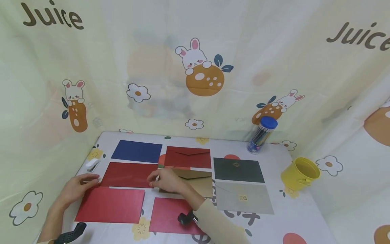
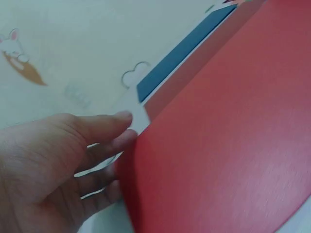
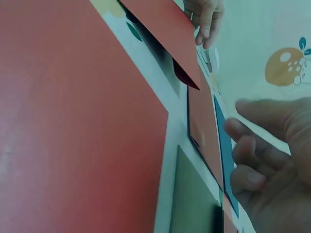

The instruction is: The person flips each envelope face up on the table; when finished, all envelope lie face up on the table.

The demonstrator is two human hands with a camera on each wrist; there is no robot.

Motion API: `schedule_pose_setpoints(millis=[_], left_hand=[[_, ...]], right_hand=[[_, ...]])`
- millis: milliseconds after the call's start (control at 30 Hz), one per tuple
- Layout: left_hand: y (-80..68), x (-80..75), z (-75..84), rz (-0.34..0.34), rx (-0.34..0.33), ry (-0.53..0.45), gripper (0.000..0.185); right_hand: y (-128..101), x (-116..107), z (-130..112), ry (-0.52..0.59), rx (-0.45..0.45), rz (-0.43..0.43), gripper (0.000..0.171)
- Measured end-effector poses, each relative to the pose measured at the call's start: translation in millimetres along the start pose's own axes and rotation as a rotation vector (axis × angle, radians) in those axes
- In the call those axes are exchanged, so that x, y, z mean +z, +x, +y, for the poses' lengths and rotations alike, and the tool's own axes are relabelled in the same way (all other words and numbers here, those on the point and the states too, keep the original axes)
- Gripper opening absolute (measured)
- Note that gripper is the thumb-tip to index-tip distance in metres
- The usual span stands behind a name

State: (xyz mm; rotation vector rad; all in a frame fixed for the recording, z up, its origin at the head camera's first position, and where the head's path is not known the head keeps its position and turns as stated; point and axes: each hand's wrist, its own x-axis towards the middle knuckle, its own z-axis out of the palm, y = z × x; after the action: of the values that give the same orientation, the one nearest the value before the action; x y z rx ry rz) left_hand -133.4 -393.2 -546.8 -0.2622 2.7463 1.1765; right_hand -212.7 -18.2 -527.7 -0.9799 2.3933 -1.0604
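Observation:
My left hand (image 1: pixel 77 189) is at the left side of the red envelopes, its fingertips right at the edge of the front-left red envelope (image 1: pixel 111 205). In the left wrist view, that hand's fingers (image 2: pixel 104 127) are extended and loosely spread. The right hand (image 1: pixel 167 180) hovers by the right end of a darker red envelope (image 1: pixel 126 174) and partly covers a gold envelope (image 1: pixel 196 186). Its fingers (image 3: pixel 248 150) are loosely bent, with nothing between them in the right wrist view. A pinkish-red envelope (image 1: pixel 164 217) lies under the right forearm.
Around these lie a blue envelope (image 1: pixel 137 150), a dark red one (image 1: pixel 187 158), a dark green one (image 1: pixel 239 171) and a grey one (image 1: pixel 243 205). A white stapler (image 1: pixel 92 164) rests at left. A blue-lidded pen tub (image 1: pixel 261 135) and a yellow bucket (image 1: pixel 294 178) stand at right.

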Motion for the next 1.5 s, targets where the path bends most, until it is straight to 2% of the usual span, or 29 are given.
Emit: schedule_pose_setpoints(millis=[133, 233, 500, 733, 1000, 1133, 1267, 1333, 1500], left_hand=[[-6.0, -8.8, -6.4, -0.045, -0.027, 0.016, 0.061], [-9.7, -12.2, -9.7, -0.061, -0.047, 0.032, 0.063], [-18.9, -16.7, -15.7, -0.075, -0.071, 0.013, 0.066], [-21.9, -16.4, -17.3, -0.078, -0.086, 0.01, 0.06], [-22.0, -15.0, -18.4, -0.052, -0.088, -0.012, 0.055], [-21.3, -14.8, -18.9, -0.037, -0.076, -0.027, 0.049], [-21.2, -15.5, -17.9, -0.037, -0.058, -0.069, 0.046], [-21.2, -16.2, -16.4, -0.038, -0.053, -0.102, 0.046], [-21.4, -18.2, -10.7, -0.035, -0.048, -0.17, 0.053]], right_hand=[[-4, 5, -3, 0.032, -0.026, -0.102, 0.023], [-6, 8, -5, 0.042, -0.037, -0.137, 0.024], [-1, 20, -3, -0.071, -0.111, -0.152, 0.027], [1, 25, -4, -0.069, -0.095, -0.163, 0.026], [1, 25, -6, -0.101, -0.084, -0.143, 0.025], [1, 23, -6, -0.031, -0.056, -0.111, 0.022], [1, 17, -3, 0.131, -0.032, -0.065, 0.021], [0, 12, -2, 0.206, -0.028, -0.035, 0.021], [0, 2, 1, 0.306, -0.002, 0.04, 0.022]])
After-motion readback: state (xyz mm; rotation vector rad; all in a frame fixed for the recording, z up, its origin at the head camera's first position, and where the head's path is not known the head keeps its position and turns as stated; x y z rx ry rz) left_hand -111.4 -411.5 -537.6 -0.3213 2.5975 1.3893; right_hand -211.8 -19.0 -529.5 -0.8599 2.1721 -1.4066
